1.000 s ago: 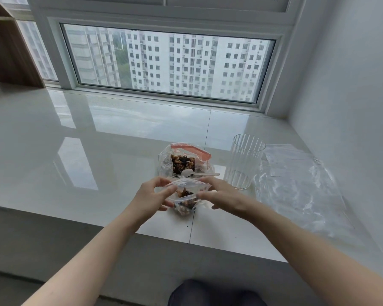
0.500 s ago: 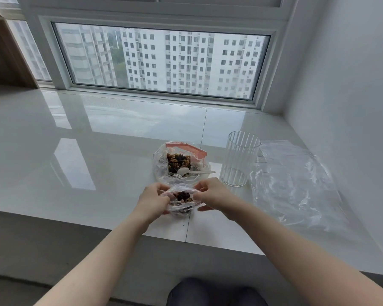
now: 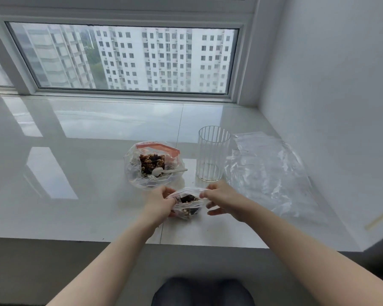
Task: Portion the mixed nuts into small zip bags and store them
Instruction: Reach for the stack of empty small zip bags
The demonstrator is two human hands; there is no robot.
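A small clear zip bag [image 3: 187, 205] with a portion of mixed nuts rests on the white sill between my hands. My left hand [image 3: 158, 204] grips its left top corner. My right hand [image 3: 222, 198] pinches the right end of its zip edge with thumb and forefinger. Just behind stands a large open bag of mixed nuts [image 3: 152, 165] with a red zip strip, and a white plastic spoon [image 3: 167, 171] lies across its mouth.
A ribbed clear cup [image 3: 211, 153] stands empty to the right of the large bag. A pile of empty clear zip bags [image 3: 268, 173] lies by the right wall. The sill's front edge [image 3: 75, 239] runs just below my hands. My knee shows at the bottom.
My hands stay on the small bag; the right hand has shifted out to the right end of the zip edge. The camera has tilted down.
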